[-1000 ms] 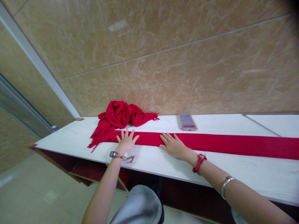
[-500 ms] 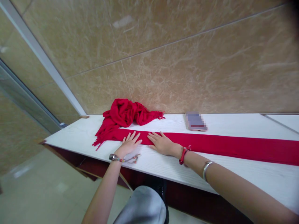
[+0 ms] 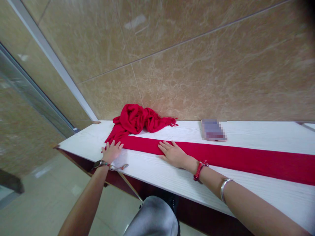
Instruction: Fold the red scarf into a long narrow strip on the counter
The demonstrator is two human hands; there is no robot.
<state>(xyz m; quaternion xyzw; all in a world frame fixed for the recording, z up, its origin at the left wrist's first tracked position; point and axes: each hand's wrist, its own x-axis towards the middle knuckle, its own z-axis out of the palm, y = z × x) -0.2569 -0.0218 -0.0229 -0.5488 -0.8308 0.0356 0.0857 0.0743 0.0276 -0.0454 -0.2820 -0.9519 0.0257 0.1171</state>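
Observation:
A long red scarf (image 3: 236,160) lies flattened in a narrow strip along the white counter, running out of view on the right. At its fringed left end, my left hand (image 3: 112,152) rests with fingers spread, covering part of the fringe. Farther along the strip, my right hand (image 3: 173,155) lies flat on the cloth near its front edge, fingers outstretched. Just behind the left end is a crumpled, fringed bundle of red cloth (image 3: 137,119); I cannot tell whether it joins the strip.
The white counter (image 3: 152,165) stands against a tan marbled wall (image 3: 187,75). A phone (image 3: 213,130), blurred out, lies near the wall behind the strip. Below the counter's front edge are dark red shelves and my knee (image 3: 154,216).
My left hand has slid left along the strip to its fringed end. My right hand stays at about the same place on the cloth. The view has shifted slightly.

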